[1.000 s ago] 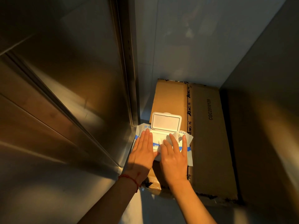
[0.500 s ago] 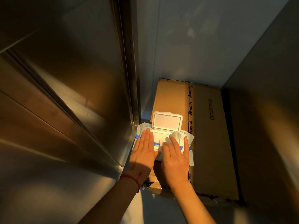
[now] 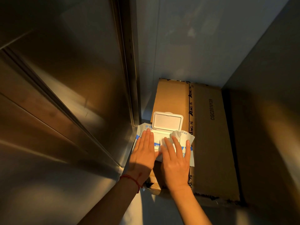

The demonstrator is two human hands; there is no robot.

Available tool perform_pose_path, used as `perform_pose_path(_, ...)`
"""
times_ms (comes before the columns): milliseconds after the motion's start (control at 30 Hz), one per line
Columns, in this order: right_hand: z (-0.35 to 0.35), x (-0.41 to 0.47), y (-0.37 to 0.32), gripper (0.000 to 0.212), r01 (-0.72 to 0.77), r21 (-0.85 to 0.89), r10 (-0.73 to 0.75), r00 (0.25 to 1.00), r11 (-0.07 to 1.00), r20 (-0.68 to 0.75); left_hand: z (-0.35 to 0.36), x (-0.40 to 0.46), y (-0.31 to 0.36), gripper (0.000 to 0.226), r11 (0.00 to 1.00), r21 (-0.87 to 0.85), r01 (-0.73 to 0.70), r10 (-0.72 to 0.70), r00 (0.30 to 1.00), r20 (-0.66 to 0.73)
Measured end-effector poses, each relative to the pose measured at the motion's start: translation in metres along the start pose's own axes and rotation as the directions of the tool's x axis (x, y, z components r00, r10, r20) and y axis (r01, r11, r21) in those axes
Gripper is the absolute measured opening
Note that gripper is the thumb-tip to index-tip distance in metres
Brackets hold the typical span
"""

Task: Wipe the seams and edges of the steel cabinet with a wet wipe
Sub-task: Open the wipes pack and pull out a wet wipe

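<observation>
A white and blue wet wipe pack (image 3: 145,127) lies on a cardboard box, its white lid (image 3: 167,121) flipped open. My left hand (image 3: 143,154) presses flat on the pack's left side, fingers straight. My right hand (image 3: 176,162) lies over the opening and holds a crumpled white wet wipe (image 3: 176,134) that sticks up past its fingertips; the thumb is hidden underneath. The steel cabinet (image 3: 65,95) fills the left, with a vertical seam (image 3: 128,65) just left of the pack.
The flat cardboard box (image 3: 211,143) sits in a narrow gap between the cabinet, a pale back wall (image 3: 186,46) and a dark panel (image 3: 267,111) on the right. A red string circles my left wrist (image 3: 129,177).
The wet wipe has come further out of the pack's opening and bunches up to the right. My right hand has shifted slightly; my left hand stays pressed on the pack.
</observation>
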State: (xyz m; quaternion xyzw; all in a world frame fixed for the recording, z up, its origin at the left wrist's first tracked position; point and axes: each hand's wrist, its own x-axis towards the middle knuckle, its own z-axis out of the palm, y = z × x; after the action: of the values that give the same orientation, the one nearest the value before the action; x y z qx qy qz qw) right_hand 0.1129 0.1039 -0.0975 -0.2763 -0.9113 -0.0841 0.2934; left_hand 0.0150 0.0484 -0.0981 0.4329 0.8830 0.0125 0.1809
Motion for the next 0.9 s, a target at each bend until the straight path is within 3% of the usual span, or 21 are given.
perform_pose_path(367,-0.001,0.001,0.000,0.033,-0.057,-0.004,0.057,0.998,0.998,0.019,0.006,0.003,-0.002,0.075,0.999,-0.033,-0.002,0.001,1.000,-0.029)
perform_pose_path(900,-0.013,0.007,-0.002,0.021,-0.006,0.143,0.023,0.993,0.990,-0.116,0.003,-0.003,-0.001,0.065,1.000,0.008,-0.023,0.024,0.999,-0.043)
